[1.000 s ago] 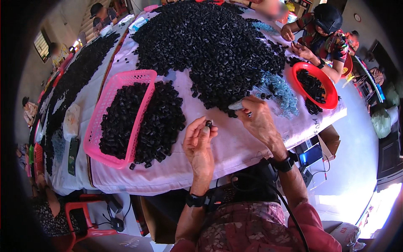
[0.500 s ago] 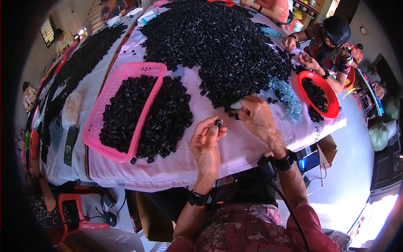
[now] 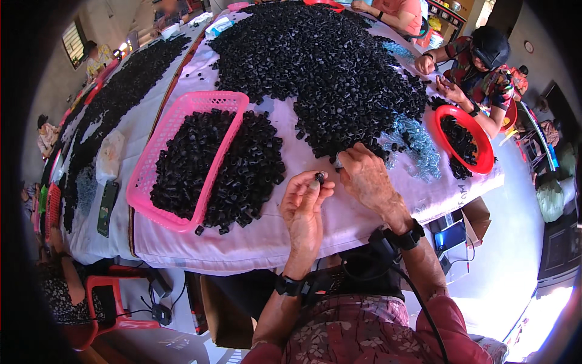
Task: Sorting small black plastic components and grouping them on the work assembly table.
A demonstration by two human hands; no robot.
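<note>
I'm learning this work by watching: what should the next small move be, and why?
Probably bring the right hand across to the small dark piece: the left hand has it pinched at the fingertips, and the right, close by but apart, seems to hold a pale thing, mostly hidden.

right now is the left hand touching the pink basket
Apart: the head view shows black pieces and a strip of bare cloth between the left hand and the pink basket.

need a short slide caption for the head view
Left hand pinching a small dark piece, right hand close by, near a pink basket and a large heap of black parts.
</note>
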